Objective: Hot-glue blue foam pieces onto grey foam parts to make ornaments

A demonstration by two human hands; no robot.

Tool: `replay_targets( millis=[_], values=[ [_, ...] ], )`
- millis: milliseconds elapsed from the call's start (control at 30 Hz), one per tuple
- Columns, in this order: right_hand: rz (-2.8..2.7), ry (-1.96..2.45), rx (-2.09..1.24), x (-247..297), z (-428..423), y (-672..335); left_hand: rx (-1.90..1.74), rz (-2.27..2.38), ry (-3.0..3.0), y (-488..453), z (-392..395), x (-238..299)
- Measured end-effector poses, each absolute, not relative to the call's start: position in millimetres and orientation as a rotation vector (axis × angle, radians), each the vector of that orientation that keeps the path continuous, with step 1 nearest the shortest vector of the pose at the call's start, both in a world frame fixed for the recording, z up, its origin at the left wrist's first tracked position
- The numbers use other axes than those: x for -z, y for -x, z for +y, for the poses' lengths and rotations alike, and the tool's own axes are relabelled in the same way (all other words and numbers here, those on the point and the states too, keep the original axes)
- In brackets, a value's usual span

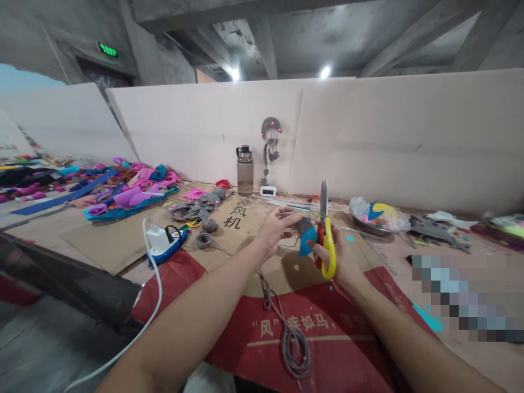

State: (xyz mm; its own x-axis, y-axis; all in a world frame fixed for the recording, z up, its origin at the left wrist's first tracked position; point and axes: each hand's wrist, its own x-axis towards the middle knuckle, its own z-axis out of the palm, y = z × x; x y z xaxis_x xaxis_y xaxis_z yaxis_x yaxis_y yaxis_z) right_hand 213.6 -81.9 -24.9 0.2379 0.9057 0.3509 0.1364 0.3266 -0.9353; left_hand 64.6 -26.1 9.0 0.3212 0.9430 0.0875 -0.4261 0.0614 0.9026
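Near the middle of the frame, the left hand [275,232] pinches a grey piece [304,225] between thumb and fingertips. A blue piece [308,240] sits right against its lower edge (whether the two are joined, I cannot tell). Just right of centre, the right hand [341,262] is closed around the scissors [328,254], which have red and yellow handles; the blades point up toward the top of the frame and lie nearly together. Its fingertips reach the right edge of the blue piece.

Below the hands, a cardboard sheet [254,355] with a red printed area spreads across the lower centre, and a loose coil of grey cord [295,349] rests on it. Left of centre lie a heap of grey pieces [192,210] with pink dots, a ball of grey yarn [210,225] and a blue power strip [167,254] with a white plug [158,238] in it.

At upper centre, a bottle [245,177] stands beside a small white clock [268,191], under a grey hanging ornament [271,128] on the white panel [196,125]. A colourful heap of cloth [135,194] fills the left; a bowl [370,232] holding plastic-wrapped pieces stands right of the scissors.
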Motion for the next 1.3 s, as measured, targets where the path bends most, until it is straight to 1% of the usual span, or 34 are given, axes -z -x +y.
replay_targets(
  millis=[133, 333, 633, 733, 833, 967, 1067, 1300],
  values=[
    [-1.252, 1.065, -0.690, 24, -87, -208, -1.111, 0.639, -1.055, -68, -24, -5],
    [-1.223, 1.116, -0.639, 22, -90, -211, -1.084, 0.514, -0.822, -64, -23, -13],
    [-1.358, 1.110, -0.570, 31, -89, -209, -1.125, 0.686, -0.864, -70, -17, -3],
    [-1.310, 1.116, -0.606, 30, -90, -209, -1.129, 0.670, -0.816, -67, -15, -5],
    [-1.186, 1.112, -0.672, 28, -89, -211, -1.056, 0.644, -0.800, -65, -19, -8],
    [-1.109, 1.073, -0.723, 27, -87, -212, -0.962, 0.633, -0.941, -69, -23, -5],
    [-1.087, 1.075, -0.736, 28, -88, -211, -0.985, 0.663, -1.025, -72, -21, 0],
    [-1.067, 1.076, -0.739, 28, -86, -214, -0.966, 0.681, -1.014, -70, -19, 1]
  ],
)
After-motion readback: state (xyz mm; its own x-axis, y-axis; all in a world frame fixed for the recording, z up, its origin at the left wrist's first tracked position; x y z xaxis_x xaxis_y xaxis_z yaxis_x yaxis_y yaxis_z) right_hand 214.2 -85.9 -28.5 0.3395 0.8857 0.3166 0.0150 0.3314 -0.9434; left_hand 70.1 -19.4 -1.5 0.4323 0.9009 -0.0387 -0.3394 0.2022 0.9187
